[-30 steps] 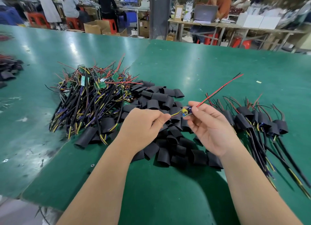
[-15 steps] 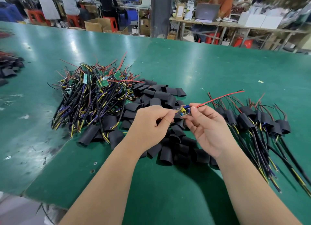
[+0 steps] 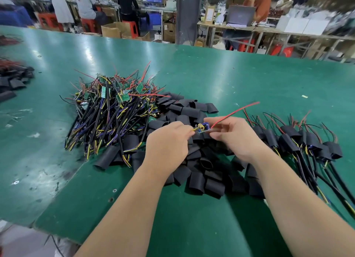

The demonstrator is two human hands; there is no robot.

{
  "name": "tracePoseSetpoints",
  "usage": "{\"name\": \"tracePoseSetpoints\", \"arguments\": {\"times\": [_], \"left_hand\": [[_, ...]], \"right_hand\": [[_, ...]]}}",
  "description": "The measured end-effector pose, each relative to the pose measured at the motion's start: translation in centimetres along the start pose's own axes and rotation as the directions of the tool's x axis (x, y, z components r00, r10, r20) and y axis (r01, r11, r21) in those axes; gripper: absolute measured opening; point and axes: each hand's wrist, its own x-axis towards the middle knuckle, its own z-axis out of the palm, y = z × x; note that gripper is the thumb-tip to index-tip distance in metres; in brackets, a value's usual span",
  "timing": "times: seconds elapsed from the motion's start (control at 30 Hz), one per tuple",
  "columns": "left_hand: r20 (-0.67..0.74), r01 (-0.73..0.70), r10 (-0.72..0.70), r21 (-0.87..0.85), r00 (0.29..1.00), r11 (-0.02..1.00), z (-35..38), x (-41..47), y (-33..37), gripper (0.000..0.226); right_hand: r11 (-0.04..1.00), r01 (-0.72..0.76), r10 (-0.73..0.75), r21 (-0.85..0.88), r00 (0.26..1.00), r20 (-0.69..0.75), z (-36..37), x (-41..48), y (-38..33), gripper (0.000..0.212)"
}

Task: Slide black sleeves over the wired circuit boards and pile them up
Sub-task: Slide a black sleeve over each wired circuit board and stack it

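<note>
The right hand (image 3: 236, 139) pinches one end of a small circuit board (image 3: 202, 128) between thumb and fingertips. The left hand (image 3: 167, 141), fingers curled in, pinches the other end where the yellow leads come out. Both hands are closed on the same piece and hold it just above the table (image 3: 249, 80). I'd say it is held at both ends so it stays level and steady for a sleeve to go on. I cannot tell whether the left hand already has a sleeve tucked in its palm.

The board's red wire (image 3: 234, 111) sticks out past the right hand, up and away. That seems sensible, since it keeps the wire clear of the end a sleeve would slide over.

Directly under and in front of the hands lie the loose sleeves (image 3: 201, 180), short black tubes in a spread heap within easy reach of either hand. To the left sits the heap of bare boards (image 3: 115, 110), a tangle of green boards and black, yellow and red leads. To the right lie the sleeved boards (image 3: 299, 139), side by side with their cables trailing toward the table edge. It looks like supply on one side and finished work on the other.

I can make out no brand, label or writing on anything; the printing on the boards is too small.
</note>
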Motion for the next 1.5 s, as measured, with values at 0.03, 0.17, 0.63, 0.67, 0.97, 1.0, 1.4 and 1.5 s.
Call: {"name": "tracePoseSetpoints", "arguments": {"times": [0.03, 0.17, 0.63, 0.67, 0.97, 1.0, 1.4, 1.5], "left_hand": [[-0.051, 0.016, -0.016, -0.004, 0.999, 1.000, 0.0, 0.0, -0.2, 0.020], [-0.187, 0.023, -0.028, -0.028, 0.982, 0.999, 0.0, 0.1, -0.7, 0.019], [-0.342, -0.070, 0.052, -0.039, 0.938, 0.997, 0.2, 0.4, -1.1, 0.019], [-0.347, -0.071, 0.049, -0.052, 0.937, 0.996, 0.1, 0.3, -1.1, 0.022], [-0.358, -0.072, 0.043, -0.070, 0.933, 0.995, 0.1, 0.2, -1.3, 0.012], [-0.352, -0.077, 0.048, -0.070, 0.935, 0.995, 0.2, 0.1, -1.3, 0.012], [-0.312, -0.118, 0.086, -0.084, 0.946, 0.989, 0.3, -0.1, -1.7, 0.011], [-0.310, -0.138, 0.107, -0.080, 0.945, 0.987, 0.3, -0.1, -1.5, 0.011]], "right_hand": [[0.984, 0.028, -0.037, -0.175, 0.998, -0.049, 0.2, 1.1, -0.1, 0.044], [0.832, 0.077, -0.190, -0.550, 0.970, -0.152, 2.1, 5.6, -0.6, 0.032], [0.735, 0.176, -0.198, -0.655, 0.979, 0.040, 4.8, 4.8, -3.0, 0.018], [0.818, 0.163, -0.202, -0.552, 0.979, -0.010, 4.4, 4.1, -3.0, 0.025], [0.779, 0.000, -0.200, -0.627, 0.948, -0.249, -0.8, -2.8, -1.9, 0.028], [0.756, -0.021, -0.172, -0.654, 0.958, -0.230, -0.8, -3.4, -1.4, 0.028], [0.991, 0.109, -0.060, 0.082, 0.888, -0.456, -1.8, -4.6, 0.1, 0.029], [0.682, 0.241, 0.159, 0.690, 0.873, -0.462, -3.5, -4.8, -0.6, 0.019]]}}
